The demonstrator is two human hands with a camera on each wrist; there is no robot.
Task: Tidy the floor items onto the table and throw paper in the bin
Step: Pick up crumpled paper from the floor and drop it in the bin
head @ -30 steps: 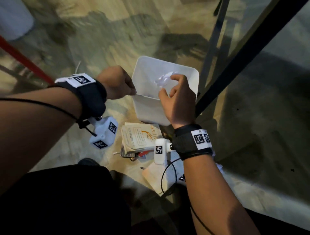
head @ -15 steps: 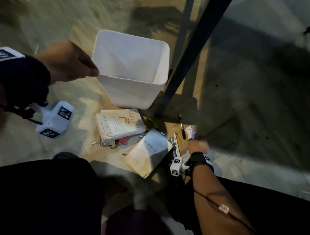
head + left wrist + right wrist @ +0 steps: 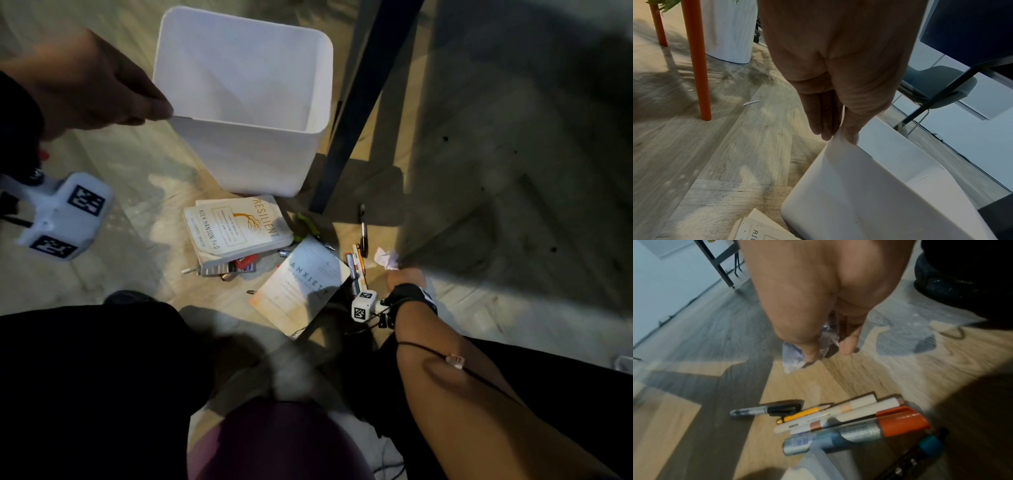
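Note:
My left hand (image 3: 102,85) pinches the near-left rim corner of the white bin (image 3: 246,102), thumb inside and fingers outside, as the left wrist view shows at the bin rim (image 3: 840,138). Low on the floor, my right hand (image 3: 404,277) closes its fingers round a crumpled white paper (image 3: 387,257); in the right wrist view the paper (image 3: 793,356) sticks out from under the fingers (image 3: 809,350). Two books lie below the bin: "Resilient" (image 3: 236,229) and a white one (image 3: 301,284). Several pens and markers (image 3: 838,418) lie beside my right hand.
A dark table leg (image 3: 359,102) slants down just right of the bin, under a glass tabletop (image 3: 513,137). Small items poke out under the "Resilient" book (image 3: 236,267). An orange leg (image 3: 696,65) and a white planter (image 3: 729,32) stand to the left. My knees fill the bottom.
My right hand left the bin, where it held paper over the opening, and dropped to the floor by the pens, closing on another crumpled paper. The left hand kept hold of the bin rim.

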